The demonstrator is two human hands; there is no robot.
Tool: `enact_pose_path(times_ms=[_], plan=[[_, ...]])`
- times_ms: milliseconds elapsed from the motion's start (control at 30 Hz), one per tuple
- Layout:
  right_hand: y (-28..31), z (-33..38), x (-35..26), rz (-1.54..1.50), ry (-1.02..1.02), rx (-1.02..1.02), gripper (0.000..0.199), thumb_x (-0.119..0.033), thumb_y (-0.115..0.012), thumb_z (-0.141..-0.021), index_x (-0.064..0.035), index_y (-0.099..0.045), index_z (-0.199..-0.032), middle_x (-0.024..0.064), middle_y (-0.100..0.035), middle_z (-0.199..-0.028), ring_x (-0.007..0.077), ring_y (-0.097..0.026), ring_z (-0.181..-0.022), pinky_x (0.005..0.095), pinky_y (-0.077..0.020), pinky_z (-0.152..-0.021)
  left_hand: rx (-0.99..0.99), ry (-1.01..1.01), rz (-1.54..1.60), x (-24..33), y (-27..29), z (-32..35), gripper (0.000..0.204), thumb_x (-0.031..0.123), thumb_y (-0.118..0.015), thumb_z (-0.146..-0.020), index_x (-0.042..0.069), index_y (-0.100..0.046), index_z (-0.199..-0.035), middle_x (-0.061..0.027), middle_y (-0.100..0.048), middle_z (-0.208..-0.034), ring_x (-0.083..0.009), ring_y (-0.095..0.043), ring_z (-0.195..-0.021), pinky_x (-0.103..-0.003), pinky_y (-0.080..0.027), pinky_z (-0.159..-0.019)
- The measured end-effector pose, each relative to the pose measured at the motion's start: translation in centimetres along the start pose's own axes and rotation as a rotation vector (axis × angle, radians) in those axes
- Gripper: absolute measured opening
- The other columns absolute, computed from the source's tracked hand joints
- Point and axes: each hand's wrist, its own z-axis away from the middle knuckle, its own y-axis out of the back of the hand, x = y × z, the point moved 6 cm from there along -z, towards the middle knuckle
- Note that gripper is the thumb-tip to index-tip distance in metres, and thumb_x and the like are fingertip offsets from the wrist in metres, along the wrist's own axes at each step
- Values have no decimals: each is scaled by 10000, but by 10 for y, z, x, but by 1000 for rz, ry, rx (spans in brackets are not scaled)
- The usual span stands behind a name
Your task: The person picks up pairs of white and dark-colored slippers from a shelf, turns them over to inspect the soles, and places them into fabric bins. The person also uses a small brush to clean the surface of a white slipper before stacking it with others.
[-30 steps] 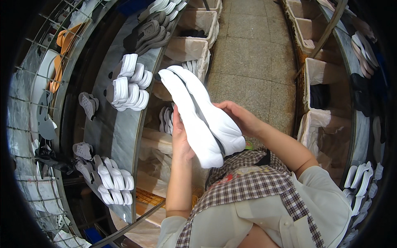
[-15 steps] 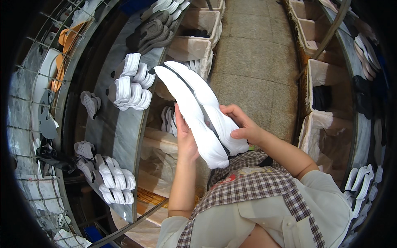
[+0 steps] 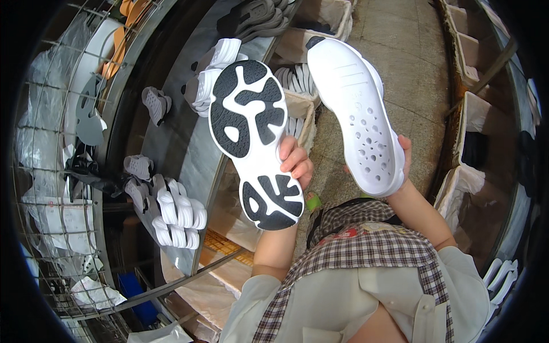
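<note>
My left hand [image 3: 296,162] is closed on a white shoe sole [image 3: 251,154] with black tread patches, its bottom side turned up. The fingers wrap its right edge near the narrow waist. In my right hand [image 3: 405,155] is a second white shoe sole [image 3: 357,114], held by the heel end's outer edge. That one shows its inner side, with round holes at the heel, fine grooves and a black toe tip. Most of the right hand's fingers are hidden behind it. The two soles are apart, side by side above my apron.
On the left, a grey metal shelf [image 3: 189,150] carries stacked white soles [image 3: 182,214], grey soles [image 3: 251,20] and small grey pieces. Beyond it stands a wire mesh [image 3: 57,171]. Lined bins [image 3: 337,14] flank the stone floor [image 3: 394,63]; more bins [image 3: 477,117] stand along the right.
The two soles, earlier held together sides-on, are now separated, one in each hand. The left one is turned tread up and the right one inner side up. The view has shifted slightly.
</note>
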Motion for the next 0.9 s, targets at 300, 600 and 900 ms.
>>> enact_pose_path(times_ms=[300,600,900], plan=[[-4,-5,11,27,-37,76,776,-514,-569,-764,-80,-369,-1376,193,-520,-1263,382,-586,-1050,560,-523,-807,52,-57,24,12,0,8,484,406,-591,-842,41,-468,-1136,-54,-446,-840,-144,-456,-713,-272,-387,-631],[-42,-30,68,1249,36,-221,672,-388,-471,-896,-89,-243,-1454,205,-296,-1449,301,-328,-1307,416,-226,-1088,405,-69,-746,22,7,29,586,360,-523,-911,-10,-372,-1339,-175,-472,-1310,-303,-497,-1178,-399,-431,-1001],[15,-143,81,1289,-15,-52,418,-269,-556,-898,-40,-513,-1245,131,-506,-1251,232,-484,-1148,349,-377,-981,298,-155,-495,78,-18,84,721,453,-422,-932,-42,-197,-1405,-224,-499,-1235,-297,-526,-1145,-473,-336,-1055]])
